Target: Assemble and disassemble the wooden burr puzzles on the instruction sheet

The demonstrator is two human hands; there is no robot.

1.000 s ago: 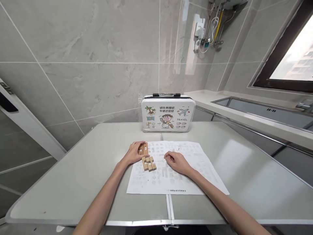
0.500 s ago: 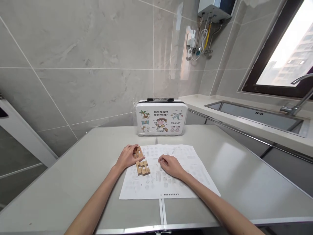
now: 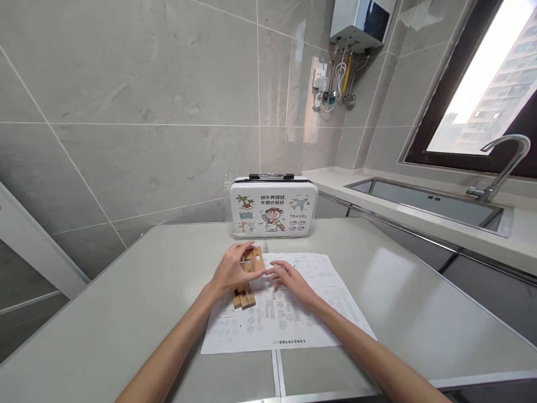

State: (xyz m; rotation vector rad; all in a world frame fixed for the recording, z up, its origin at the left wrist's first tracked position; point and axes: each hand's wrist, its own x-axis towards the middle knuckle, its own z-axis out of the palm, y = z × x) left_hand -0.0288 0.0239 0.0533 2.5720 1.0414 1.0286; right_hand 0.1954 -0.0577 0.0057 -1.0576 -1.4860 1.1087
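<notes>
My left hand (image 3: 230, 270) has its thumb and fingers closed round notched wooden puzzle blocks (image 3: 254, 259) that lie side by side, with cut-outs showing. Just below that hand, more notched wooden blocks (image 3: 244, 299) rest together on the printed sheet (image 3: 310, 327), partly covered by the hand. To the right, my right hand (image 3: 294, 285) holds nothing; its fingers are apart and a little blurred, with the fingertips close to my left thumb. Faint printed figures cover the white sheet under both hands.
A white cartoon-printed case (image 3: 272, 210) with a black handle stands at the table's far edge. The light grey table (image 3: 168, 291) has a seam down its middle. On the right are a counter with a sink (image 3: 423, 201) and a faucet (image 3: 503, 168).
My left hand has lifted the slotted blocks and shifted them rightward. My right hand has gone from loosely curled to fingers apart, close to the left. The view has shifted slightly.
</notes>
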